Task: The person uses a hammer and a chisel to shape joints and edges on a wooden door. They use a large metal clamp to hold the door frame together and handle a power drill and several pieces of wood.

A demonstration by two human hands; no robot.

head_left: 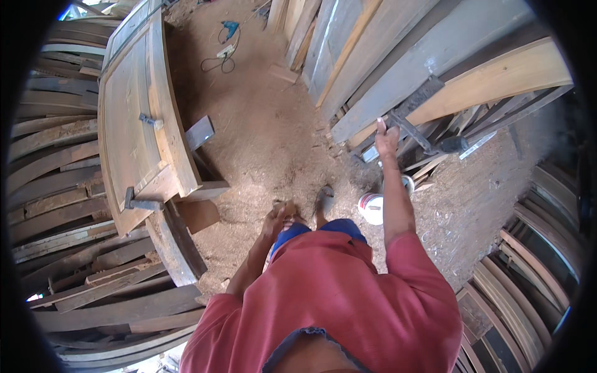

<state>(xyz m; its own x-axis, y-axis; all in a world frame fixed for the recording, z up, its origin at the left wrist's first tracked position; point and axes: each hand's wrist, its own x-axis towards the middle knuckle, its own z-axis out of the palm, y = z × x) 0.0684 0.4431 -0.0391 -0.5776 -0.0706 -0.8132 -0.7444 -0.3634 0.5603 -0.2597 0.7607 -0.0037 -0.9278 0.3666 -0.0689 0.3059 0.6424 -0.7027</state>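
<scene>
My right hand [387, 139] reaches forward to a dark metal bar-like tool [411, 132] beside the leaning planks, with one finger or thumb stretched up. Whether it grips the bar or only lies against it, I cannot tell. The bar runs toward a black rounded end [454, 144], and a dark rough block [425, 94] rests above it. Low beside my leg, my left hand [273, 220] is curled next to a small brown shape [285, 209], too unclear to name. A hammer [144, 203] lies at the near end of a wooden panel [127, 124] on the left.
A short tool [150, 120] lies on the panel. Stacked boards [56, 155] line the left, more boards [510, 304] the lower right. Leaning planks [398, 56] stand ahead right. A white bucket [372, 209] is near my right foot. A teal power tool [230, 28] and cord [217, 62] lie on the sawdust-covered floor.
</scene>
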